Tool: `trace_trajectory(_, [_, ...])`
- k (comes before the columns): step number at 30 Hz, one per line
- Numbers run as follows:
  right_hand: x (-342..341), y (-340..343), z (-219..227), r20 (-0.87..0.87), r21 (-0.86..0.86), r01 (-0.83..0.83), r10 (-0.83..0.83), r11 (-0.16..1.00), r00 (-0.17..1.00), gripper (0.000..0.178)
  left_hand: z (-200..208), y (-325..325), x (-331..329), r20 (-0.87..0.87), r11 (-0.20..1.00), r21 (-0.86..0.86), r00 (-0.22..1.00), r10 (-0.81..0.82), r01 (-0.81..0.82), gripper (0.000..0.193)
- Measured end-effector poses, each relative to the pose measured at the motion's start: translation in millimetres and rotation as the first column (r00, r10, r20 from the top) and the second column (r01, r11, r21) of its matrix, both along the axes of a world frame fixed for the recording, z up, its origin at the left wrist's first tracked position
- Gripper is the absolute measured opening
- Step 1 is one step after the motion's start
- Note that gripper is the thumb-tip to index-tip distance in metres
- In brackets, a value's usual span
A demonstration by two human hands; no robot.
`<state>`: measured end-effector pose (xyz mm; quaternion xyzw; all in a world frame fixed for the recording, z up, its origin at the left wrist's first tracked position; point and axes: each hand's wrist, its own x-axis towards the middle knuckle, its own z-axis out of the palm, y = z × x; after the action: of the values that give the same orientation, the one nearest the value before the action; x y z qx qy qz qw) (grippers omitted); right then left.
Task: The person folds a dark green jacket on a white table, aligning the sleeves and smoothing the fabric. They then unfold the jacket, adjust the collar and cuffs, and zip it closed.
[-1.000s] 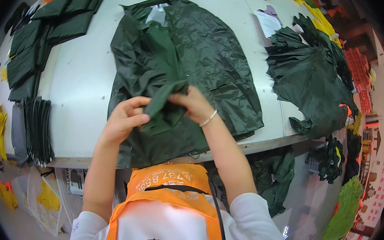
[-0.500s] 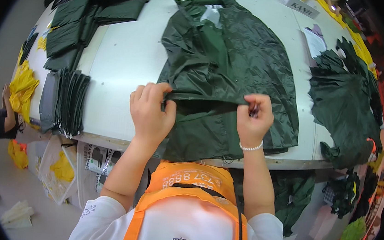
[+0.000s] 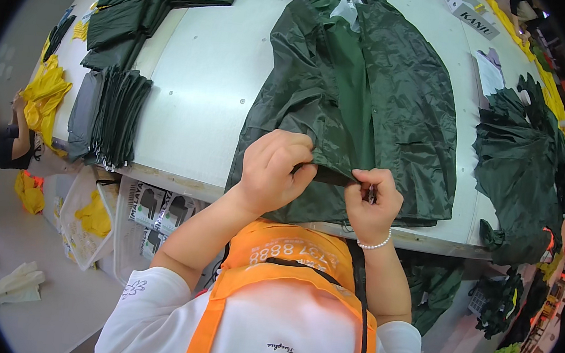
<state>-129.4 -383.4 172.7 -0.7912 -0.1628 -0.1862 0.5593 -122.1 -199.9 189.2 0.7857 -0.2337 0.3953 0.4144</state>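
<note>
A dark green jacket point(image 3: 414, 114) lies on the white table, collar away from me and front parted over its green lining. My left hand point(image 3: 275, 170) is closed on the jacket's lower front edge. Close to its right, my right hand point(image 3: 373, 204) pinches the same edge between thumb and fingers. The edge is lifted slightly between them, with a dark gap beneath. Something small and dark shows inside the curled fingers of my right hand; its kind is too hidden to tell. A white tag sits inside the collar.
Folded dark green garments point(image 3: 124, 18) and a stack of folded pieces point(image 3: 119, 116) lie on the left. Yellow fabric point(image 3: 47, 96) hangs over the table edge point(image 3: 180, 181) near another person. More green fabric point(image 3: 513, 178) and a white box point(image 3: 471, 14) are on the right. Bins stand below.
My left hand has moved right along the edge, closer to my right hand, which sits a little lower. The stretched edge has shortened, and the jacket front is more parted. The whole view has shifted.
</note>
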Motion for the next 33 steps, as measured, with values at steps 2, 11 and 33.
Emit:
trace_trajectory(2, [-0.4, 1.3, -1.9, -0.036, 0.058, 0.005, -0.003, 0.998, 0.999, 0.016, 1.2, 1.1, -2.1, -0.037, 0.999, 0.027, 0.999, -0.029, 0.030, 0.032])
trace_trajectory(11, [-0.5, -10.1, 34.4, -0.400, 0.056, -0.367, 0.358, 0.928, 0.844, 0.031, 4.8, 12.7, -7.8, 0.034, 0.991, 0.119, 0.998, -0.057, 0.053, 0.033])
trace_trajectory(33, [10.1, 3.2, 49.9, -0.301, -0.075, -0.396, 0.357, 0.915, 0.884, 0.014, 12.5, 16.0, -11.5, 0.097, 0.967, 0.254, 0.994, -0.055, 0.029, 0.032])
